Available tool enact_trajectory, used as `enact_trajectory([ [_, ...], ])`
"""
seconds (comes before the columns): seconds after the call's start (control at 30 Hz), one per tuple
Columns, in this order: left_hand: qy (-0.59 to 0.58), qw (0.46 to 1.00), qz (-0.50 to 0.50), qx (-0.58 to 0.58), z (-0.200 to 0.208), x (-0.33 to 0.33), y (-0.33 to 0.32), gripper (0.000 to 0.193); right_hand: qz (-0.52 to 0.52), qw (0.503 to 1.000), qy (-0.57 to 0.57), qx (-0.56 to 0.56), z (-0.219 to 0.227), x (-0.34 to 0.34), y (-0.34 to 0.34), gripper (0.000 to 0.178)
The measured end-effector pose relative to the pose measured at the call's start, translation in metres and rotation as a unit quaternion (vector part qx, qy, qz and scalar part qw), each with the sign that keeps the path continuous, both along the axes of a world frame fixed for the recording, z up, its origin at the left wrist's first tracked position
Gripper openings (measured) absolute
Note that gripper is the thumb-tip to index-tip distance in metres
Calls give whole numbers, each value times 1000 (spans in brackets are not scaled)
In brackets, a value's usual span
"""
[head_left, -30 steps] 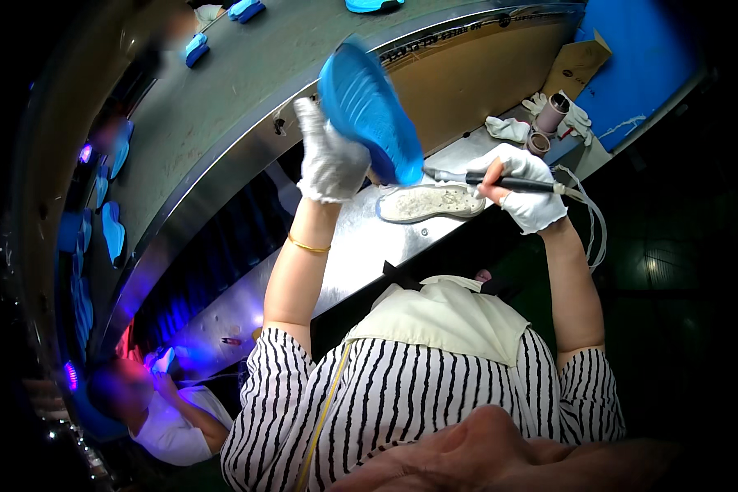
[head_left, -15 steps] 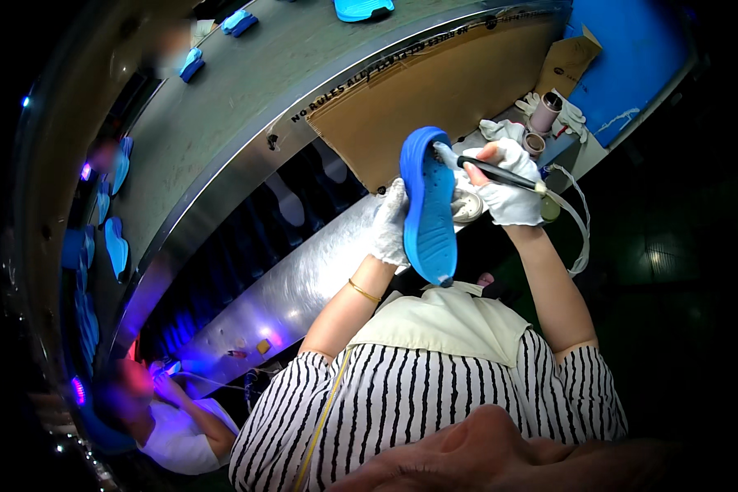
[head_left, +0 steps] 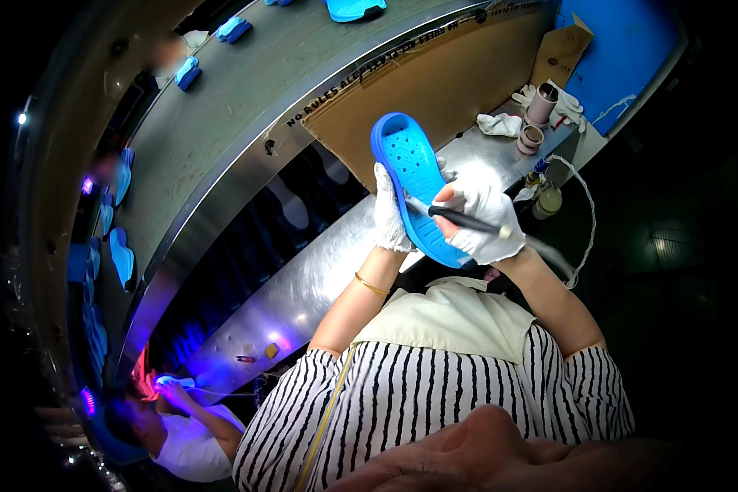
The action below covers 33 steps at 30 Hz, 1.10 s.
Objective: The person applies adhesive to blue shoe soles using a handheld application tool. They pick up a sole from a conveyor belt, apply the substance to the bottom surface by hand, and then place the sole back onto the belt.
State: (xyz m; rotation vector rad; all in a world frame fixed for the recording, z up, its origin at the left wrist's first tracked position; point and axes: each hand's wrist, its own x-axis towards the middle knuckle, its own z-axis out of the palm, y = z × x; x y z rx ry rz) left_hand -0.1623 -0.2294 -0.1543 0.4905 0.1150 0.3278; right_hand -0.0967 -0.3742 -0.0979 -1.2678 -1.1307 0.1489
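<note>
A blue shoe sole (head_left: 409, 154), dotted with small holes at its far end, is held up in front of me with its inner face showing. My left hand (head_left: 389, 215), in a white glove, grips it along its left side. My right hand (head_left: 485, 225), in a white glove with some bare fingertips, pinches a black-handled brush (head_left: 463, 219). The pale brush tip lies over the sole's middle, close to its left inner edge. A pale hose (head_left: 589, 221) trails from the brush's rear end, blurred near my right wrist.
Beyond a cardboard sheet (head_left: 418, 102), a conveyor belt (head_left: 246, 98) carries several blue soles. On the metal bench (head_left: 328, 246) are white gloves (head_left: 500, 125), pink spools (head_left: 542, 105) and a small jar (head_left: 548, 202). A co-worker (head_left: 193, 443) sits at the lower left.
The sole has turned, its far end swinging left and its inner face coming more into view. My right hand and the brush have moved down from the sole's far end to its middle.
</note>
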Motion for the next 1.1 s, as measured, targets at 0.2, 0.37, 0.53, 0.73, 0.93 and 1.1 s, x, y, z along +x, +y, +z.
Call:
enact_trajectory([
  [0.2,-9,1000,7,9,0,6,18,79,-49,988,-139,-47,4,1,1,21],
  [0.37,-34,999,20,4,21,1,26,77,82,985,128,-82,-5,3,0,24],
  [0.53,-65,995,-1,-72,33,-5,13,94,-38,990,52,-125,4,31,6,14],
  [0.73,-88,996,-23,-20,37,-10,3,92,7,993,96,-73,3,15,5,13],
  [0.93,-111,994,0,-3,40,-6,22,87,87,980,166,-72,5,-5,6,13],
  [1.1,-131,991,16,31,47,-1,16,87,47,994,97,-5,-16,-3,9,13],
])
